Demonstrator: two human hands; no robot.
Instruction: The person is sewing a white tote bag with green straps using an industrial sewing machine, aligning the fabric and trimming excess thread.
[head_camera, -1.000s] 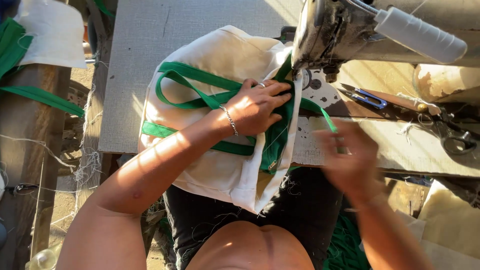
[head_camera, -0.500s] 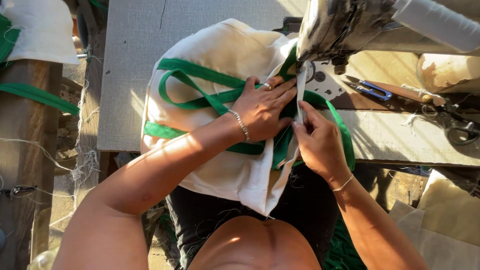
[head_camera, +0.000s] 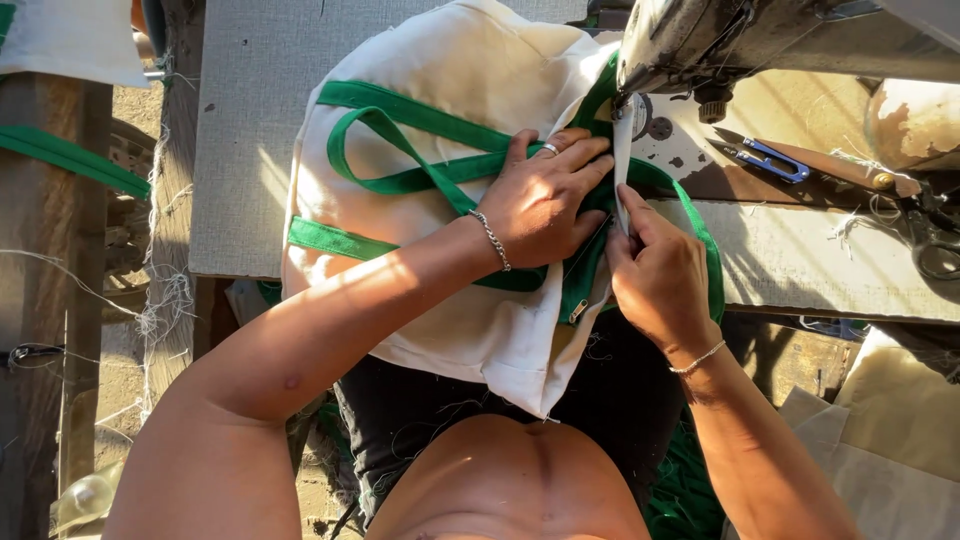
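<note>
A cream cloth bag (head_camera: 430, 80) with green straps (head_camera: 400, 180) lies on the grey table (head_camera: 240, 150) and hangs over its front edge onto my lap. My left hand (head_camera: 545, 200) presses flat on the bag and its green trim just left of the sewing machine head (head_camera: 720, 40). My right hand (head_camera: 660, 275) pinches the bag's white seam edge (head_camera: 622, 160) below the needle, fingers closed on the cloth. A green zipper (head_camera: 578, 300) runs between the two hands.
Blue-handled thread snips (head_camera: 765, 155) lie on the worn wooden machine bed to the right. Dark scissors (head_camera: 925, 235) rest at the far right. A wooden post (head_camera: 50, 250) with a green strap stands at left. Beige cloth pieces (head_camera: 890, 440) sit lower right.
My right hand came up from below the table edge to the seam under the needle and took hold of the cloth. My left hand stayed pressed on the bag.
</note>
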